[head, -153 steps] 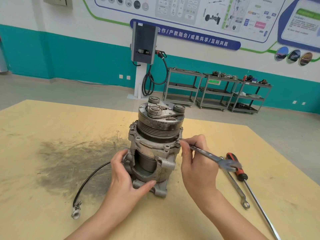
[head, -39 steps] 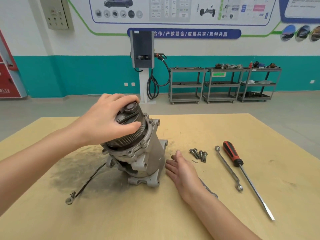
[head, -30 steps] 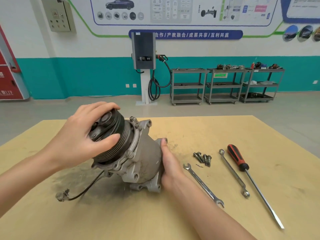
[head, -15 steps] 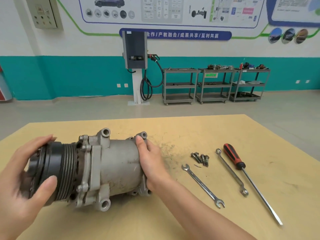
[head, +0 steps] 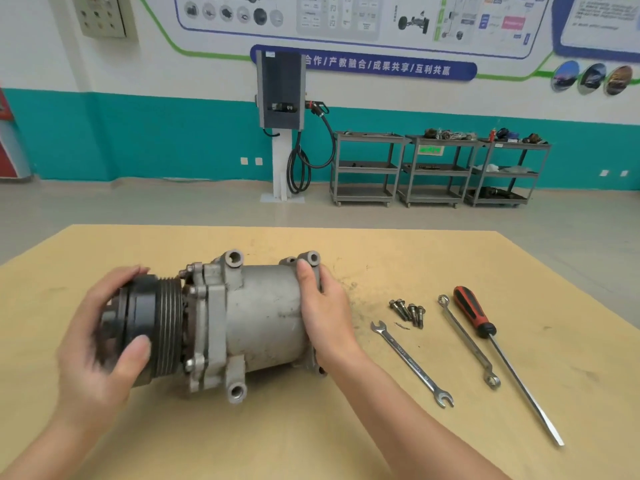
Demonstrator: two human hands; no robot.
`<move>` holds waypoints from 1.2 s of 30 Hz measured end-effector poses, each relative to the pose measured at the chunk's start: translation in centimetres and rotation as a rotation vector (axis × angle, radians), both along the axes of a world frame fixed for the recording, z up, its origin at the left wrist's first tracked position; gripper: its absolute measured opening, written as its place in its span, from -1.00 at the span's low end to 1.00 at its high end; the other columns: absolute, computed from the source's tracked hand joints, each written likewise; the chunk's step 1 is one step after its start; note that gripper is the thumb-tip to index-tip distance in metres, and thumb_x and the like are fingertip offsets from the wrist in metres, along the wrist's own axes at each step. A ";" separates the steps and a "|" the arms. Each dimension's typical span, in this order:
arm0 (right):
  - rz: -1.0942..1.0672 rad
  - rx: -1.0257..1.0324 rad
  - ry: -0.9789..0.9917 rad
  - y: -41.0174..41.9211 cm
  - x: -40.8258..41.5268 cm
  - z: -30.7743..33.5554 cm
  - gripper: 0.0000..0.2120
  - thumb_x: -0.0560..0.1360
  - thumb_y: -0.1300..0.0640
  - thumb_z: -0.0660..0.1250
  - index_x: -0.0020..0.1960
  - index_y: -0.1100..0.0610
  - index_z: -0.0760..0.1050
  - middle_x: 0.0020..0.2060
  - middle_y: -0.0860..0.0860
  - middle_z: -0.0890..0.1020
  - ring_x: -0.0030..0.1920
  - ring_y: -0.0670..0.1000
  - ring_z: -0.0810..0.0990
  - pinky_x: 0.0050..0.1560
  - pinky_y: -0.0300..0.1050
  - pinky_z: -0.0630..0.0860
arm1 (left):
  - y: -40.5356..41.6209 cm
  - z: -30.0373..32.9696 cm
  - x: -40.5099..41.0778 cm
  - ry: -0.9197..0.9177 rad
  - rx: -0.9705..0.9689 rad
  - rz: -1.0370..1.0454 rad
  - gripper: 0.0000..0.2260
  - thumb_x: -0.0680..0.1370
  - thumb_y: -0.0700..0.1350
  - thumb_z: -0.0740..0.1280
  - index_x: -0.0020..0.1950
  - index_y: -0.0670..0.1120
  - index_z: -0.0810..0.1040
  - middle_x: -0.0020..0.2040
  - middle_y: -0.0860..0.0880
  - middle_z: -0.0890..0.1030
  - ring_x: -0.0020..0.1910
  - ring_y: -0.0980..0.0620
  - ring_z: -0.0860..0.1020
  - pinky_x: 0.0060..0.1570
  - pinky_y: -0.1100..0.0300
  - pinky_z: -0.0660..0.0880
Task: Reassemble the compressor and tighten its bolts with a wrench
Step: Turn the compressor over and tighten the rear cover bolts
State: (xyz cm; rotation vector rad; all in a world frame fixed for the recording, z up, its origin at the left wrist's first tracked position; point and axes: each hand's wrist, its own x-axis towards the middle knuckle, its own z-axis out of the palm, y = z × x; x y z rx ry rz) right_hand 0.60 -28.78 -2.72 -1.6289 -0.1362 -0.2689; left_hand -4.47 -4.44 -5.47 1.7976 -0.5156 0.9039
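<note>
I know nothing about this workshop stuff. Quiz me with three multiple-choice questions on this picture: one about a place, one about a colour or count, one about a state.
1. Where do the loose bolts lie?
A. right of the compressor
B. left of it
C. on it

2. What colours is the screwdriver handle?
A. blue
B. red and black
C. yellow

3. How does the compressor rest on the table?
A. upright
B. hanging
C. on its side

Answers: 1 A, they sit between it and the wrenches; 2 B, red grip with black parts; 3 C, its pulley points left, gripped by the left hand.
</note>
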 end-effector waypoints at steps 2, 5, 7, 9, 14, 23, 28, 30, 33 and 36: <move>-0.018 0.008 -0.020 -0.9 0.1 -0.1 -0.71 0.61 -0.17 0.17 0.06 -0.01 0.56 -0.06 -0.13 0.66 0.06 -0.07 0.61 0.18 0.06 0.53 | -1.4 0.1 0.5 -0.066 -0.004 0.024 -0.45 0.41 0.01 0.25 0.39 -0.06 0.38 0.34 -0.16 0.47 0.32 -0.26 0.44 0.20 -0.18 0.46; -0.065 -0.013 -0.064 -2.5 0.2 -0.3 -0.77 0.62 -0.16 0.17 -0.03 -0.08 0.54 -0.18 -0.26 0.64 -0.08 -0.26 0.58 -0.03 -0.20 0.51 | -3.1 -0.4 1.7 -0.163 0.018 0.031 -0.47 0.43 -0.02 0.23 0.38 -0.18 0.38 0.34 -0.14 0.47 0.34 -0.29 0.41 0.25 -0.32 0.36; -0.081 -0.032 -0.076 -3.4 0.2 -0.2 -0.77 0.63 -0.14 0.17 -0.09 -0.09 0.52 -0.23 -0.30 0.62 -0.18 -0.30 0.55 -0.17 -0.33 0.44 | -3.9 -1.0 2.3 -0.198 0.044 0.052 -0.47 0.45 -0.02 0.23 0.37 -0.25 0.39 0.34 -0.11 0.46 0.35 -0.26 0.41 0.31 -0.27 0.34; -0.090 -0.023 -0.078 -4.0 0.3 -0.1 -0.78 0.63 -0.11 0.17 -0.06 -0.07 0.54 -0.21 -0.29 0.63 -0.18 -0.30 0.56 -0.18 -0.36 0.45 | -4.5 -1.0 2.8 -0.210 0.056 0.049 -0.46 0.51 0.06 0.23 0.36 -0.28 0.38 0.34 -0.12 0.46 0.35 -0.25 0.41 0.35 -0.20 0.33; -0.146 -0.002 -0.146 -4.9 -0.3 -0.7 -0.81 0.64 -0.06 0.18 0.04 -0.07 0.56 -0.16 -0.28 0.64 -0.14 -0.30 0.57 -0.20 -0.45 0.41 | -5.8 -1.6 3.6 -0.188 0.052 0.028 -0.31 0.57 0.27 0.16 0.34 -0.34 0.35 0.30 -0.26 0.45 0.31 -0.28 0.40 0.35 -0.11 0.32; -0.141 0.016 -0.222 -5.7 -0.8 -1.7 -0.66 0.56 -0.18 0.16 0.22 -0.10 0.54 0.06 -0.29 0.65 0.11 -0.30 0.56 0.02 -0.45 0.44 | -6.5 -2.9 4.3 -0.242 0.012 -0.076 -0.39 0.56 0.28 0.17 0.32 -0.21 0.32 0.26 -0.33 0.41 0.30 -0.28 0.39 0.30 -0.17 0.32; -0.147 0.037 -0.255 -6.0 -1.0 -1.9 -0.58 0.52 -0.15 0.15 0.29 -0.03 0.52 0.08 -0.34 0.63 0.14 -0.37 0.53 0.00 -0.55 0.39 | -6.2 -3.3 4.4 -0.192 0.075 -0.148 -0.48 0.59 0.24 0.16 0.46 0.00 0.27 0.44 -0.26 0.32 0.45 -0.35 0.25 0.43 -0.18 0.19; -0.183 0.023 -0.255 -6.4 -1.1 -2.0 -0.57 0.52 -0.16 0.15 0.28 -0.01 0.52 0.07 -0.31 0.63 0.14 -0.33 0.54 -0.02 -0.55 0.39 | -6.3 -3.4 4.4 -0.131 0.114 -0.164 -0.47 0.59 0.25 0.16 0.49 0.04 0.22 0.51 -0.19 0.25 0.51 -0.32 0.16 0.48 -0.16 0.13; -0.211 0.005 -0.268 -6.9 -1.2 -2.4 -0.56 0.51 -0.18 0.15 0.32 -0.07 0.48 0.09 -0.42 0.56 0.16 -0.41 0.48 0.01 -0.57 0.37 | -6.2 -3.6 4.6 -0.033 0.177 -0.199 -0.43 0.57 0.29 0.17 0.51 0.11 0.16 0.57 -0.11 0.13 0.57 -0.25 0.03 0.53 -0.07 0.05; -0.238 -0.016 -0.314 -7.4 -1.1 -3.0 -0.48 0.54 -0.12 0.15 0.42 0.10 0.43 0.18 -0.40 0.51 0.17 -0.49 0.43 0.04 -0.61 0.33 | -5.9 -3.9 4.6 0.026 0.254 -0.243 -0.38 0.54 0.31 0.20 0.53 0.17 0.08 0.60 -0.04 -0.02 0.59 -0.17 -0.10 0.54 0.06 -0.03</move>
